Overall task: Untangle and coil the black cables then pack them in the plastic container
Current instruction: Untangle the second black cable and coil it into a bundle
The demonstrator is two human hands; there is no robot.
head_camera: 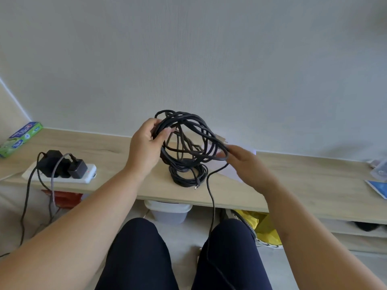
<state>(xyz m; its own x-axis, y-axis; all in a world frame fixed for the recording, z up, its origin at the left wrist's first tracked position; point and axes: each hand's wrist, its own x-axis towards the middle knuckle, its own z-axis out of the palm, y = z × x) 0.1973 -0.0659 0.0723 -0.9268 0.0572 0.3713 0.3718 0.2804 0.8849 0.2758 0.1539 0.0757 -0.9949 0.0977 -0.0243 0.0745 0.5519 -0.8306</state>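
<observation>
left hand (146, 143) grips cable loops (194, 126) | right hand (245, 164) pinches one strand | risk: hanging tail (212, 206) snags at knees, pull tightens tangle

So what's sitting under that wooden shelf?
A lidded plastic container, a yellow bag and something red show beneath it. The shelf covers their back parts, so anything further in is hidden.

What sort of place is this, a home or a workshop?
Most likely a room in a home: a low wooden shelf holds a white power strip with chargers plugged in, and a toothpaste box lies at its far left end.
</observation>
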